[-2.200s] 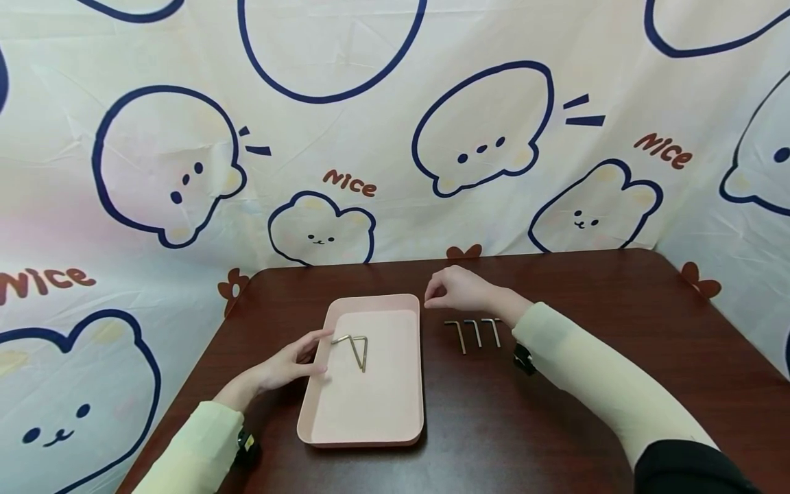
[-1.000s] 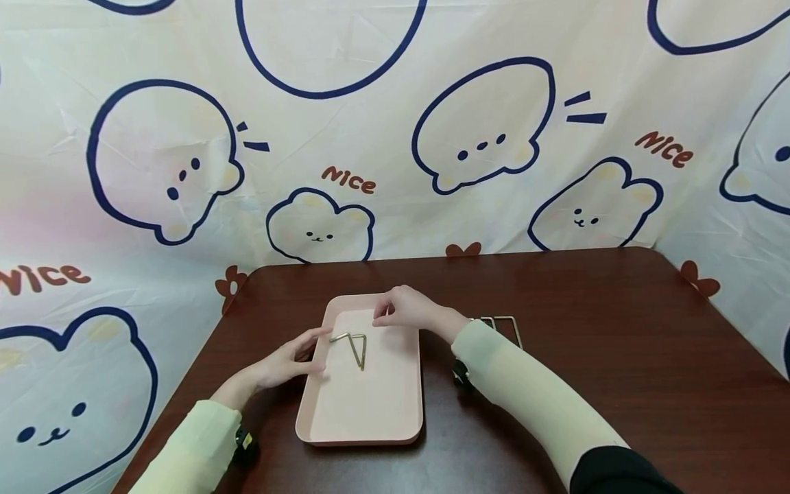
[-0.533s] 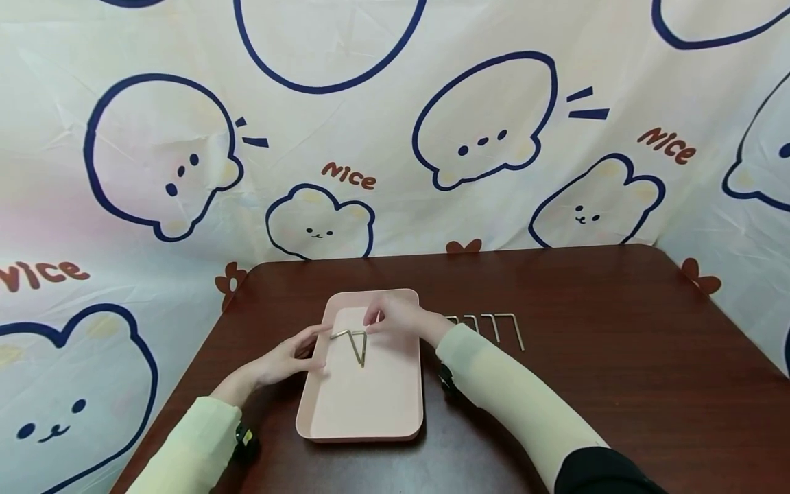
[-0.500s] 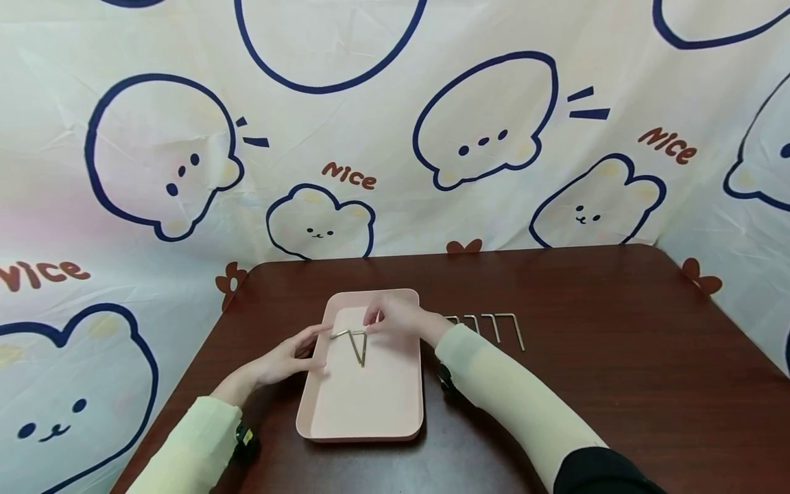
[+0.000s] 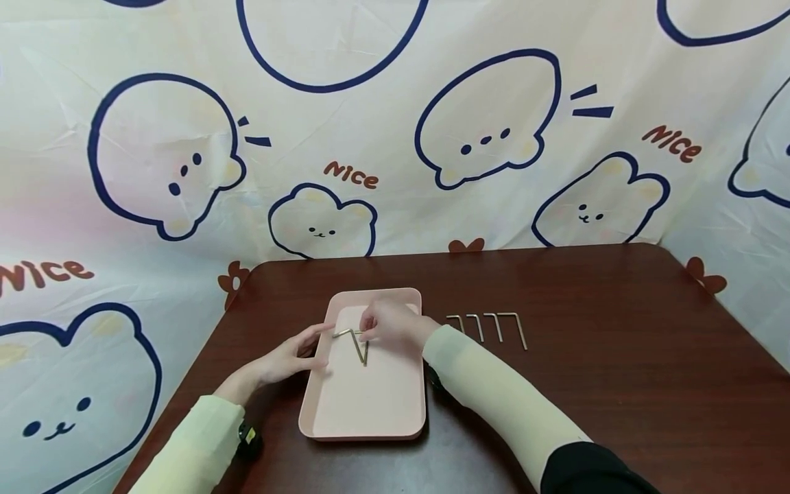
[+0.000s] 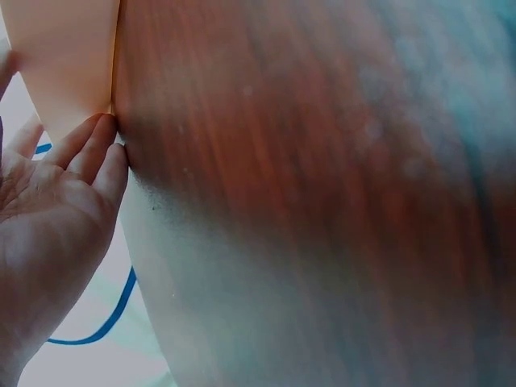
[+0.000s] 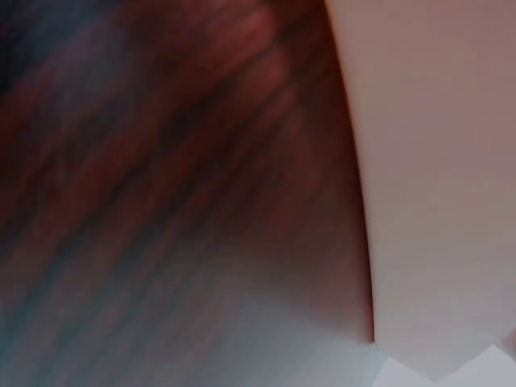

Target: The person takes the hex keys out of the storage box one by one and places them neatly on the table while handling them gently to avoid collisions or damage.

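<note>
A shallow pale-pink tray point(image 5: 370, 412) lies on the table. My left hand point(image 5: 278, 360) holds its left rim, with thumb and forefinger spread along the edge; in the left wrist view several fingertips point(image 6: 101, 133) touch the outer wall. Inside the tray are two L-shaped hex keys. The left hex key point(image 5: 356, 346) meets the right hex key point(image 5: 366, 355) in a V at their lower ends. My right hand point(image 5: 395, 321) reaches over the right rim and pinches the right key near its bend, its fingertips covering part of the short arm. The right wrist view shows only tray wall and table.
Several hex keys point(image 5: 494, 328) lie in a row on the dark wooden table point(image 5: 592, 384), right of the tray. A curtain point(image 5: 395, 137) printed with cartoon faces hangs behind the table and along its sides.
My right hand has travelled left from above the table by the row of keys into the tray, down to the right key. The left hand and tray have stayed put.
</note>
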`<state>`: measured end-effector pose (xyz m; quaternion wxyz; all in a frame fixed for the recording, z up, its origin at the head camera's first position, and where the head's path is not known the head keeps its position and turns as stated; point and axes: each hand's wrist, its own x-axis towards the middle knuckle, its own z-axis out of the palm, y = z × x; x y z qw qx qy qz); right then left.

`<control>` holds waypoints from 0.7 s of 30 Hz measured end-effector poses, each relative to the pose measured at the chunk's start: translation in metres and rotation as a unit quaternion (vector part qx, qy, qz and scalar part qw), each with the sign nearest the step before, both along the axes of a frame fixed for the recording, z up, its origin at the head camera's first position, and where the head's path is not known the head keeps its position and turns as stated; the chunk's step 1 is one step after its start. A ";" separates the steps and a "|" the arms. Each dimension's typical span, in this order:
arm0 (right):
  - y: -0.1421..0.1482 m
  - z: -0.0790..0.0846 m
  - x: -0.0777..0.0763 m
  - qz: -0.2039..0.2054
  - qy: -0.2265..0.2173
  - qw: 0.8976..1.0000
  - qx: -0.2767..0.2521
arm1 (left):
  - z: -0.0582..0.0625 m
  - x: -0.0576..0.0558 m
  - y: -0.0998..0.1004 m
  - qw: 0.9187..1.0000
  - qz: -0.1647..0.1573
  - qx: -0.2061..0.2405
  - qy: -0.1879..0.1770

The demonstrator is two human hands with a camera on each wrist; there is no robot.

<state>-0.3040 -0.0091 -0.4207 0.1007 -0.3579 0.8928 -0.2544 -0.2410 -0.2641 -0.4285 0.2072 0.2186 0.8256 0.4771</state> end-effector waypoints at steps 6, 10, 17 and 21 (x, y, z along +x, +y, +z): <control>-0.004 -0.004 0.001 -0.027 0.020 0.999 0.017 | -0.001 0.000 0.000 1.000 0.002 0.003 -0.003; -0.004 -0.005 0.002 -0.050 0.014 0.998 0.021 | -0.001 0.000 0.001 1.000 0.002 0.004 -0.004; 0.001 -0.006 0.000 -0.049 0.009 0.999 0.006 | -0.002 -0.001 0.000 1.000 -0.001 -0.002 0.008; 0.005 -0.007 -0.002 -0.033 0.015 0.999 0.000 | -0.002 -0.001 0.001 1.000 -0.006 0.003 0.011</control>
